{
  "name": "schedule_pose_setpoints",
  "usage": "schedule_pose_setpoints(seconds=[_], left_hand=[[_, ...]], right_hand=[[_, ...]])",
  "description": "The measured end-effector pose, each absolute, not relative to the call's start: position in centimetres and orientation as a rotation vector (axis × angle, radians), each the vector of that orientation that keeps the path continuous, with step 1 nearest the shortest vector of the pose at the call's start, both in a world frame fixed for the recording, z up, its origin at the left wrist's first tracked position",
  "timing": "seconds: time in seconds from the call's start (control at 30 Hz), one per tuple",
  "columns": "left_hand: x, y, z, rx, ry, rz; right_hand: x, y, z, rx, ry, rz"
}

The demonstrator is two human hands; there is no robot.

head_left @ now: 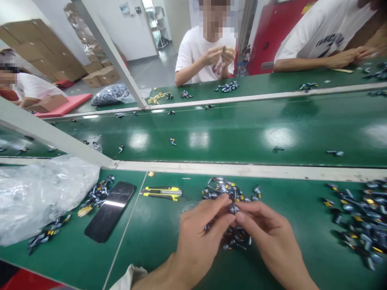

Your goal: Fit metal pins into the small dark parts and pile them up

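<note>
**One small metal part (233, 208) pinched above the heap of dark parts (225, 191)**

Your left hand (196, 241) and your right hand (270, 235) meet at the fingertips, both pinching the small metal part between them. It looks dark with a silvery end, but it is too small to tell exactly what it is. Your hands are over the middle of the heap of dark parts, which lies loose on the green worktop (145, 257) and shows on both sides of your fingers, with some yellow bits among it. A larger spread of similar parts (359, 217) lies well to your right, near the edge of the view.

To your left, a yellow-and-black utility knife (161, 193) lies just beyond the heap. Further left are a black smartphone (109, 211), a smaller scatter of parts (96, 195) and a crumpled clear plastic bag (39, 197).

A white rail (242, 170) runs across ahead of you, and a second green strip (242, 137) beyond it carries a few stray parts. Across from you, a co-worker in a white T-shirt (205, 60) holds something small in both hands. Another co-worker's hands (344, 58) rest on the far worktop, at the right.
</note>
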State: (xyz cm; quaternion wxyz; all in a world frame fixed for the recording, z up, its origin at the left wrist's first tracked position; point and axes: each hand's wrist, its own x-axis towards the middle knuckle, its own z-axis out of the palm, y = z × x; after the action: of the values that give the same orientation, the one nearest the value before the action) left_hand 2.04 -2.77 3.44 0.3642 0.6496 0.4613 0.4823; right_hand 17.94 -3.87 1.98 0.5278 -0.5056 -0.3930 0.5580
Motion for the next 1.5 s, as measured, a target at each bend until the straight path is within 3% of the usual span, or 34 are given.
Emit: schedule_pose_setpoints(seconds=[0.3,0.6,1.0,1.5], left_hand=[[2.2,-2.5,3.7,1.678,1.127,1.22],[2.2,-2.3,3.5,1.519,1.178,1.212],[3.2,-3.3,2.2,1.508,1.096,1.449],[3.2,-3.7,2.5,1.541,1.123,1.502]], right_hand=[[18.8,-3.7,1.1,-1.201,-0.966,1.397],[18.1,-4.0,1.9,-1.352,-1.066,1.149],[18.1,-4.1,1.7,-1.295,-1.031,1.177],[17.7,-4.9,2.0,-1.359,-1.204,0.875]])
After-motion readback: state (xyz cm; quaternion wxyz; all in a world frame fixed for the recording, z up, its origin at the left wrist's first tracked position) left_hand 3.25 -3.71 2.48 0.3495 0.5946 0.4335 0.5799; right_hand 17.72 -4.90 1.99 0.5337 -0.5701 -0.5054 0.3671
